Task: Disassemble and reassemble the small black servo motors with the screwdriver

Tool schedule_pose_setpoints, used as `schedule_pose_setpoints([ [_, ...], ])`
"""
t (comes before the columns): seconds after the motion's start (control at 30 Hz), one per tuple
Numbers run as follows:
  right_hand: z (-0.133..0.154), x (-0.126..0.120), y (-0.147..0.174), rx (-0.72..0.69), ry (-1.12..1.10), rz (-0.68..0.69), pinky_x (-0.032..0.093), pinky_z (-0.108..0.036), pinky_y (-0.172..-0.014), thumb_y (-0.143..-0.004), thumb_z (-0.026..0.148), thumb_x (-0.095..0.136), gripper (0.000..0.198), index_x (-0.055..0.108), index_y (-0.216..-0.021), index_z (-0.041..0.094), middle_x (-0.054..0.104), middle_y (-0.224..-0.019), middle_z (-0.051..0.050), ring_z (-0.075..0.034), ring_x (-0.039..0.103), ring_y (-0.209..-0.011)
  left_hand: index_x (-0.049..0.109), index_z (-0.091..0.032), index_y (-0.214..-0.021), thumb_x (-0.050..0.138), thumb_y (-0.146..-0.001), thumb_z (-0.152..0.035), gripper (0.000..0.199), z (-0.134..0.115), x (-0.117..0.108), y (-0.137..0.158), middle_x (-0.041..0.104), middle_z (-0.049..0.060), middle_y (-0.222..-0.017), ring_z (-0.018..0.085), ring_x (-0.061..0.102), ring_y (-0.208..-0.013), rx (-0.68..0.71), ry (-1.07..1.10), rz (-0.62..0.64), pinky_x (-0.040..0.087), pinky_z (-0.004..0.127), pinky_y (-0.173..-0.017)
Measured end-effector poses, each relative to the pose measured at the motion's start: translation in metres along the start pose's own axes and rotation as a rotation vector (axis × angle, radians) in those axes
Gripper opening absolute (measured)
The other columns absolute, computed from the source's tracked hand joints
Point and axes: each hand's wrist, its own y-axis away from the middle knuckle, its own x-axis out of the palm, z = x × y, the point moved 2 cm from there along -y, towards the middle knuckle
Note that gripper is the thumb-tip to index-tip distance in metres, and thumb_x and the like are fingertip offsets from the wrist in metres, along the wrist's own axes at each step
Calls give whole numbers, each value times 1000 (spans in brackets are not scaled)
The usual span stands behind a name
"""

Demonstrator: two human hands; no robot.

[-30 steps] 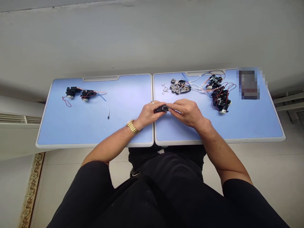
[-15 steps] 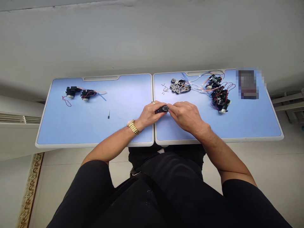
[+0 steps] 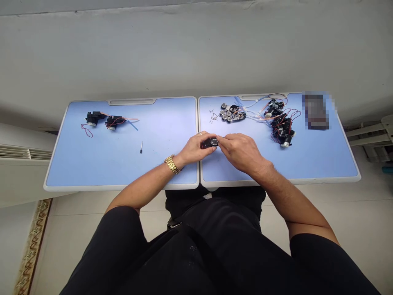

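In the head view, the left hand (image 3: pixel 196 148) grasps a small black component (image 3: pixel 208 143), its fingers and thumb wrapped about the body so that a round, silver-rimmed end faces out towards the right hand (image 3: pixel 241 149). The component is held above the seam between two blue tabletops, near their front edges. The right thumb and forefinger are bent together and meet that exposed end; whether they pinch it or some tiny piece against it, I cannot tell.

A gold wristwatch (image 3: pixel 172 164) circles the left wrist, and a ring (image 3: pixel 200 133) sits on a left finger. Beyond the hands, on the right tabletop (image 3: pixel 245 168), lie scattered tiny screws (image 3: pixel 213 118) — just beside a cluster of round silver-faced parts (image 3: pixel 229 113). Further right is a heap of black wired assemblies (image 3: pixel 279 123), then a pixelated dark rectangular object (image 3: pixel 316 111). The left tabletop (image 3: pixel 92 164) bears two more wired black units (image 3: pixel 104 120) near its far left corner — and, closer in, a slim metal-shafted tool (image 3: pixel 141 147) with a dark end.
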Motion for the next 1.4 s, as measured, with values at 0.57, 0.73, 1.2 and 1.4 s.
schedule_pose_setpoints([
  [0.57, -19, 6, 5, 26, -476, -68, 56, -36, -85, -109, 26, 62, 36, 81, -139, 29, 87, -112, -5, -23, 77, -93, 82, -25, -127, 76, -104, -49, 34, -1, -5, -2, 77, 8, -112, 18, 67, -92, -32, 167, 2, 54, 30, -76],
  [0.73, -25, 16, 8, 168, -923, -166, 65, -41, -93, -103, 38, 74, 27, 88, -125, 30, 89, -120, -5, -24, 83, -101, 83, -26, -128, 76, -104, -50, 35, -1, -6, -3, 76, 9, -113, 18, 66, -92, -33, 176, 8, 53, 30, -76],
  [1.2, -18, 19, 4, 417, -1172, -169, 60, -34, -74, -88, 35, 79, 13, 79, -86, 22, 79, -77, 0, -17, 74, -71, 81, -24, -129, 72, -106, -55, 40, -1, -3, -2, 75, 9, -115, 17, 65, -88, -69, 176, 27, 52, 31, -75],
  [1.4, -21, 17, 2, 525, -1179, -83, 60, -34, -75, -84, 38, 82, 18, 77, -90, 22, 79, -74, 0, -18, 76, -68, 82, -24, -127, 72, -107, -53, 37, -1, -3, -1, 76, 9, -115, 17, 66, -89, -29, 154, 30, 53, 30, -75],
])
